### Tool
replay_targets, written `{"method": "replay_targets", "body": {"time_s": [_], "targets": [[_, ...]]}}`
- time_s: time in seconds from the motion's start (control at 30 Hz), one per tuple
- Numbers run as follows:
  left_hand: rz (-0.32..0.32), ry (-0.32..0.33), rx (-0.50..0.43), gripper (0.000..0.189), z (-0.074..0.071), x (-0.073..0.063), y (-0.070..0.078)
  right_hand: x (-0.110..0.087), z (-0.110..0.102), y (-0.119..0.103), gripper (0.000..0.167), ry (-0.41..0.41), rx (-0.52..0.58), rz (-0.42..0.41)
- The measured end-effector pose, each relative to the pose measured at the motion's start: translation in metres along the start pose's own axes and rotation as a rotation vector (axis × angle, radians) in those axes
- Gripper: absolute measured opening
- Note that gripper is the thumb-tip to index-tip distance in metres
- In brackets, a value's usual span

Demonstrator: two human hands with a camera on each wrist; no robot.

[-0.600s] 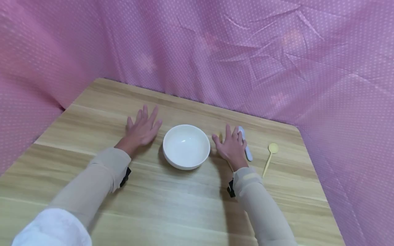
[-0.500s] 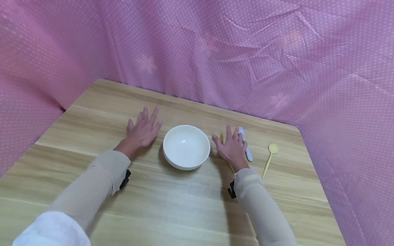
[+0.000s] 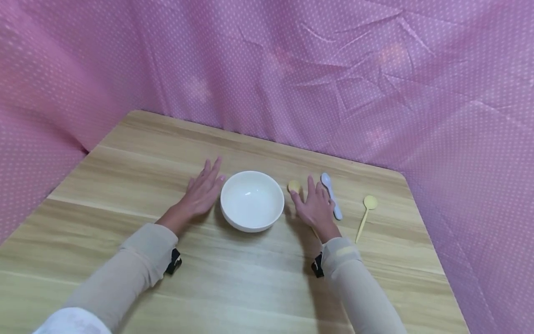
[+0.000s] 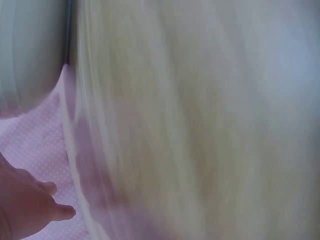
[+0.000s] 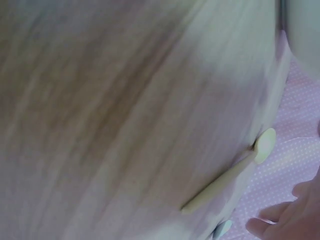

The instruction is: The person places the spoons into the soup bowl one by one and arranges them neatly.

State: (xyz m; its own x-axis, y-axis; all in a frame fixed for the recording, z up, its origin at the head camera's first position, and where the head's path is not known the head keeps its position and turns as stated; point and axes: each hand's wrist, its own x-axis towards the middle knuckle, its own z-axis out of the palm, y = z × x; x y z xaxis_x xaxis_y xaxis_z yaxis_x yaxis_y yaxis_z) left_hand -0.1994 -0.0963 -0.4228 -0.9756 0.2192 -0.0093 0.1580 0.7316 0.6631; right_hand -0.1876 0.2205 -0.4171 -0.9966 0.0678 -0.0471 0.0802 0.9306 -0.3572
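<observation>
A white bowl (image 3: 252,229) stands upright near the middle of the table; its inside shows nothing in it. Just left of it is my left hand (image 3: 202,192), fingers extended, thumb close to the rim. The left wrist view has that hand (image 4: 27,205) low, apart from the bowl (image 4: 30,55). To the bowl's right, my right hand (image 3: 315,207) hovers with spread fingers over a tan-yellow spoon (image 3: 294,186), hiding part of its handle. That spoon (image 5: 220,186) lies whole in the right wrist view. A lavender spoon (image 3: 327,183) lies beside the right fingers, partly covered.
Farther right lies a pale yellow spoon (image 3: 370,202) on the wooden table (image 3: 233,287). Pink dotted cloth (image 3: 267,69) hangs behind the table's far edge and along both sides.
My left hand has moved right and nearer to me, closer to the bowl. The right hand has drawn slightly nearer to me, uncovering more of the tan-yellow and lavender spoons.
</observation>
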Motion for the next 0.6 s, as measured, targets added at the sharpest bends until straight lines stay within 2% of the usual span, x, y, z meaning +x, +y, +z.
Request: {"method": "replay_targets", "body": {"time_s": [0.3, 0.43, 0.6], "targets": [[-0.015, 0.000, -0.160, 0.062, 0.013, -0.019, 0.001, -0.016, 0.007, 0.006, 0.073, -0.041, 0.051, 0.017], [-0.001, 0.022, -0.245, 0.064, 0.009, -0.019, 0.007, -0.016, 0.001, 0.003, 0.070, -0.029, 0.084, 0.003], [-0.014, 0.000, -0.353, 0.062, 0.007, -0.016, 0.012, -0.014, -0.005, 0.002, 0.068, -0.019, 0.098, -0.011]]}}
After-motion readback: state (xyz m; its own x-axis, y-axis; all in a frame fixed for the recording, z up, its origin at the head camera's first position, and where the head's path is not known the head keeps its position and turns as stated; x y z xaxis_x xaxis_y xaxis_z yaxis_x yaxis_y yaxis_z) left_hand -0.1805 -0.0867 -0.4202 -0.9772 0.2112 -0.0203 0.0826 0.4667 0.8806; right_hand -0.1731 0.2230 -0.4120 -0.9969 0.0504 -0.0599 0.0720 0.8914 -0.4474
